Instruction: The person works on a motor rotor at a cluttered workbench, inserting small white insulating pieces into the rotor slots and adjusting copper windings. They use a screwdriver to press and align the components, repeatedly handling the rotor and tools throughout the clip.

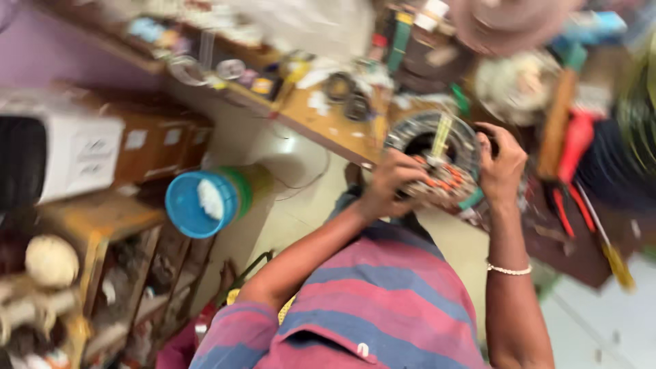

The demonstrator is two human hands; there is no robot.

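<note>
I hold a round motor stator (430,147), a metal ring with copper windings and orange sleeved leads, up in front of me at about one o'clock in the view. My left hand (391,179) wraps a narrow grip on its lower left rim, fingers curled over the windings. My right hand (502,164) clasps the right rim, thumb and fingers closed on the edge; a pale bead bracelet (508,269) circles that wrist. A thin yellow-green strip (441,135) stands across the stator's centre hole. Behind the stator runs a cluttered wooden worktop (328,123). At nine o'clock a blue tub (188,205) lies on its side. Everything is motion-blurred.
</note>
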